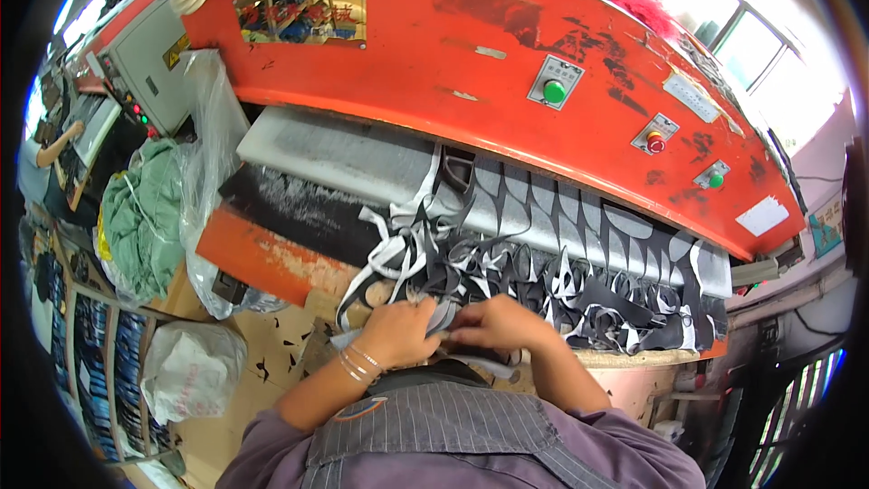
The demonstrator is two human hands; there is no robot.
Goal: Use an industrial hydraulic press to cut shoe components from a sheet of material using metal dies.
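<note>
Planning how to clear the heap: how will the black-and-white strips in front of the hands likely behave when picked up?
Probably floppy: the strips curl and loop loosely. Likely light for their bulk, since they look thin and narrow with gaps between. They may snag on one another when pulled, as many lie tangled.

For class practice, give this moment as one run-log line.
left hand: at grey piece | right hand: same piece | black-and-white offcut strips: tangled beyond hands | orange press: behind strips
</note>
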